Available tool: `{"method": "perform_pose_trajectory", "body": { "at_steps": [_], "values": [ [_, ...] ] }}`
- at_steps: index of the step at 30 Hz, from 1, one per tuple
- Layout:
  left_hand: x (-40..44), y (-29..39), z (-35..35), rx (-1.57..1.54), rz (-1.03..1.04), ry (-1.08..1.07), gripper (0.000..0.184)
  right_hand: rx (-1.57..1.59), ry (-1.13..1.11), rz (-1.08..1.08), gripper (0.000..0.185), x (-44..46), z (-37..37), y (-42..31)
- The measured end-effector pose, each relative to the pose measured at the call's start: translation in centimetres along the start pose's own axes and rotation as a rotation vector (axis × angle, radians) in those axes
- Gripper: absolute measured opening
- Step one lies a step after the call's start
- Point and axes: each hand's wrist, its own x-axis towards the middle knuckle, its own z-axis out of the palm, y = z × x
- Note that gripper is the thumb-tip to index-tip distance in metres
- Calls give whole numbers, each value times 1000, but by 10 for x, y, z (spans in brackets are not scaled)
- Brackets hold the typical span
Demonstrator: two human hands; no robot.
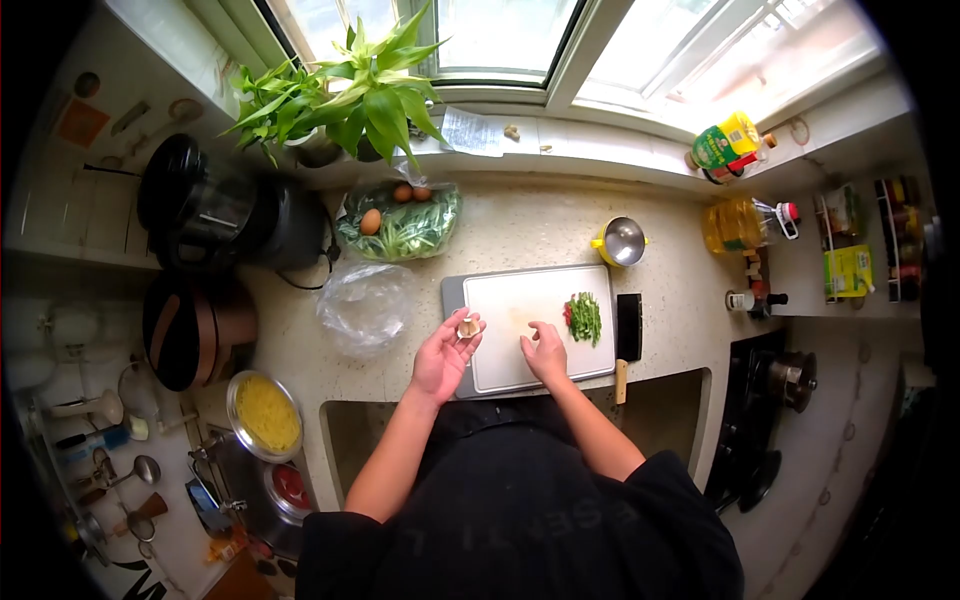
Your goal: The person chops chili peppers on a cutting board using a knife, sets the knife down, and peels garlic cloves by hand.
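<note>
My left hand [445, 354] is palm up over the left edge of the cutting board [490, 295], its fingers curled around a small piece of garlic [468, 328] with pale, papery skin. Just above the middle of the board is my right hand [545, 354], thumb and forefinger apart with nothing visible between them. To its right lies a heap of chopped green pepper [584, 320] with red bits at its left side. A cleaver [628, 328] with a dark blade and wooden handle rests beside the board's right edge.
A crumpled plastic bag [366, 308] lies left of the board. Behind it, eggs [371, 221] sit on bagged greens [405, 235]. A metal cup [625, 242] and an oil bottle [738, 226] stand at the right. A bowl of yellow food [268, 415] is at the left.
</note>
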Motion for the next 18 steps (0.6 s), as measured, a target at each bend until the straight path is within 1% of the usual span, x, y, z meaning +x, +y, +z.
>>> {"method": "perform_pose_trajectory", "body": {
  "at_steps": [1, 3, 4, 7, 9, 11, 13, 15, 18],
  "values": [
    [-1, -1, 4, 89, 20, 10, 46, 9, 78, -62, 26, 1, -9, -16],
    [-4, -3, 11, 268, 58, 32, 44, 249, -12, -48, 25, 10, -38, -64],
    [-7, -3, 15, 284, 65, 31, 43, 369, -55, -40, 25, 14, -54, -88],
    [-11, -2, 26, 374, 86, 14, 40, 479, -212, -217, 27, 21, -84, -140],
    [-14, -1, 29, 489, 101, -7, 37, 487, -229, -269, 25, 24, -86, -150],
    [-16, 1, 35, 512, 113, 9, 36, 499, -259, -293, 22, 28, -87, -154],
    [-19, 3, 37, 540, 122, 21, 34, 514, -300, -285, 18, 30, -88, -155],
    [-21, 6, 36, 572, 124, 19, 33, 574, -340, -224, 18, 30, -83, -153],
    [-22, 10, 31, 701, 96, -11, 28, 619, -398, -174, 19, 30, -82, -156]
  ]
}}
